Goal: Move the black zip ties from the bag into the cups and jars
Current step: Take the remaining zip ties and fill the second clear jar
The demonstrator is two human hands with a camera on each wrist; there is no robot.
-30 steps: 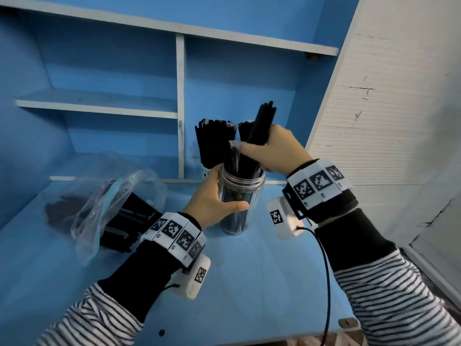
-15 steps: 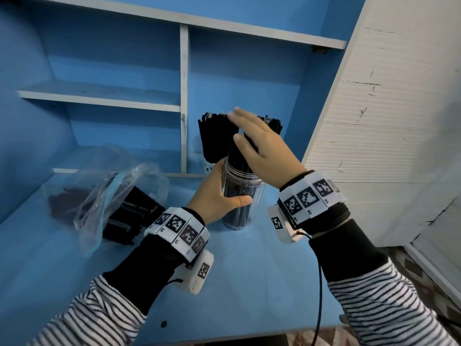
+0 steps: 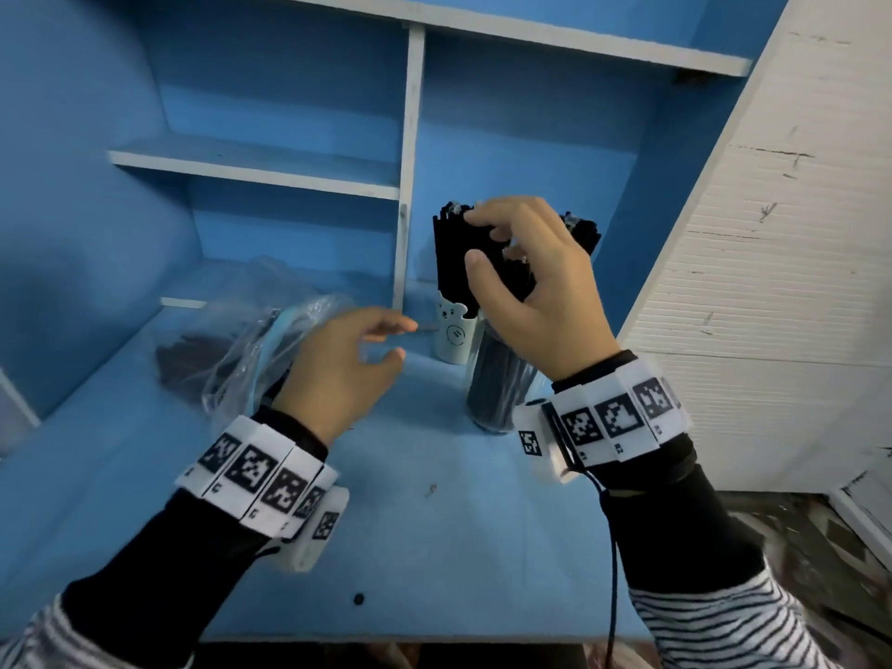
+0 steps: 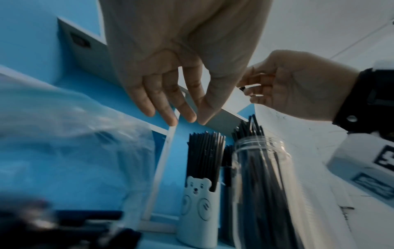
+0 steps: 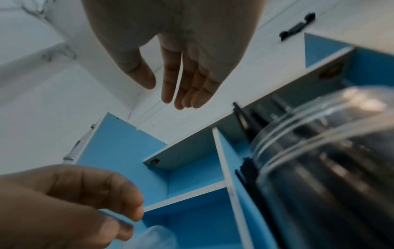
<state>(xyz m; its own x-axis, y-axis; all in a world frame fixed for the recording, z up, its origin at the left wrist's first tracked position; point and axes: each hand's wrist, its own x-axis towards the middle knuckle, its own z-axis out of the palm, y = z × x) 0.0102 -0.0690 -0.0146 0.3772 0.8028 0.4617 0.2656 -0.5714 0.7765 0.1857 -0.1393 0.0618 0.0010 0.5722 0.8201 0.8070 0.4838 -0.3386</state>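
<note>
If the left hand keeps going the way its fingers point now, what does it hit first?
Probably the bear-face cup: the left hand points right, fingertips just short of it. Depth is unclear, so it might pass in front and meet the clear jar.

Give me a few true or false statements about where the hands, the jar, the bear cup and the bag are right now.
1. The left hand grips the clear jar. False: it is off the jar, fingers relaxed.
2. The bear cup holds black zip ties. True.
3. The plastic bag lies left of the cup. True.
4. The right hand holds a bundle of ties. False: it hovers above the jar, holding nothing.
5. The jar lies on its side. False: it stands upright.
</note>
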